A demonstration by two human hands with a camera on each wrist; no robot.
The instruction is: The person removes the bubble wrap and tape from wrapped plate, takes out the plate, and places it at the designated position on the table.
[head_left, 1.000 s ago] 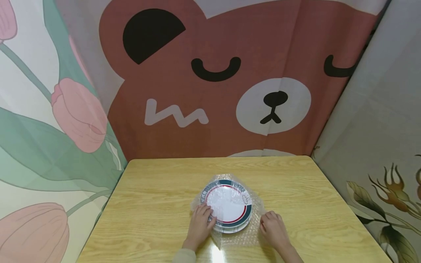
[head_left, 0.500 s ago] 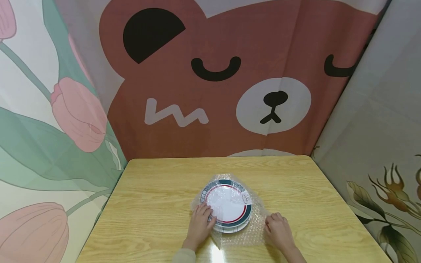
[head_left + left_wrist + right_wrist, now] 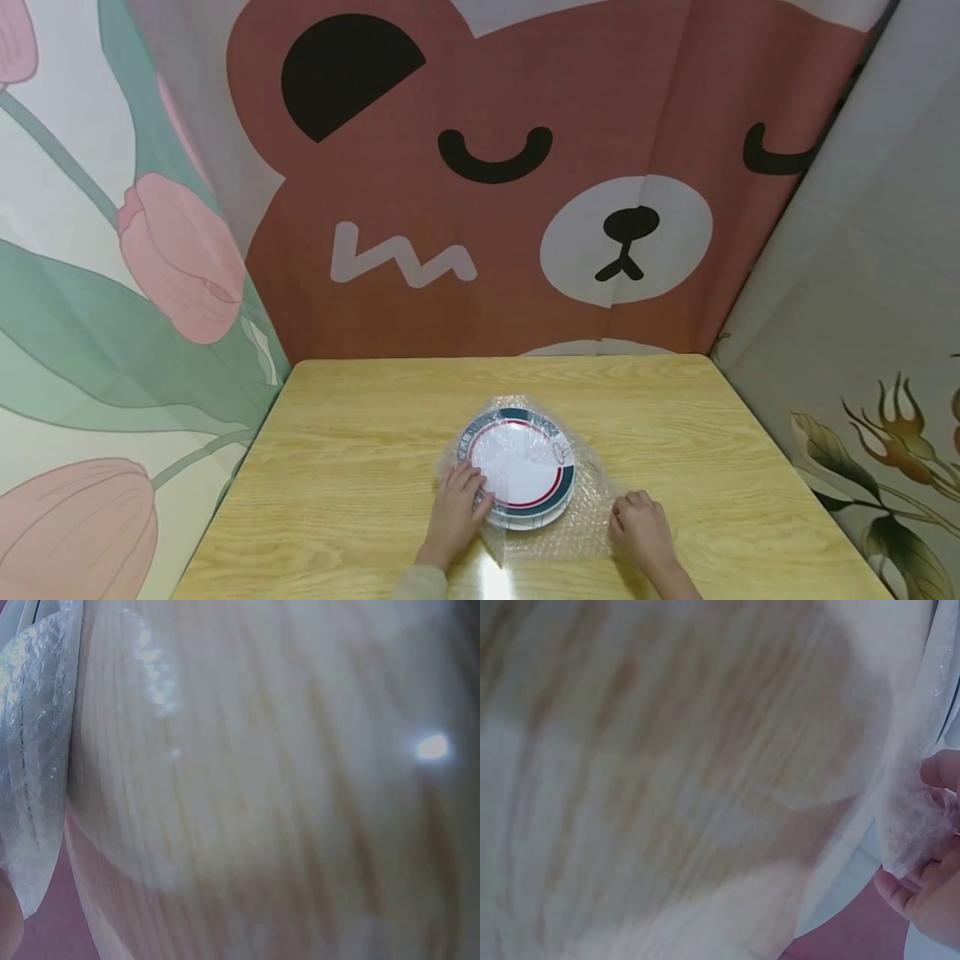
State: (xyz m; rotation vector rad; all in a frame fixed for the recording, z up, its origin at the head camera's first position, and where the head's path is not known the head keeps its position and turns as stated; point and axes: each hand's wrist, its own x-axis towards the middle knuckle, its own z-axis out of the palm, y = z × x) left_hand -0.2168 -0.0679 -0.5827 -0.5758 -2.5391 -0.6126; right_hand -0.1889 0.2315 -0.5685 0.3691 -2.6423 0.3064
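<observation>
A round white plate (image 3: 517, 458) with a blue-green rim and a red ring lies on a sheet of clear bubble wrap (image 3: 562, 533). Under its near edge shows a second white rim. Part of the wrap covers the plate's left side, where my left hand (image 3: 454, 510) rests with fingers extended. To the right, my right hand (image 3: 642, 531) pinches the wrap's edge and draws it outward. In the right wrist view crumpled bubble wrap (image 3: 915, 825) sits between the thumb and fingers (image 3: 937, 900). The left wrist view catches only a wrap edge (image 3: 37, 735) and a sliver of hand.
The wood-grain table (image 3: 360, 433) extends around the plate on all sides. Behind it hangs a bear-print cloth (image 3: 420, 325). Floral cloths (image 3: 187, 258) flank the left and right sides.
My right hand has moved a little to the right and toward me, pulling the edge of the bubble wrap with it. My left hand and the plate have stayed in place.
</observation>
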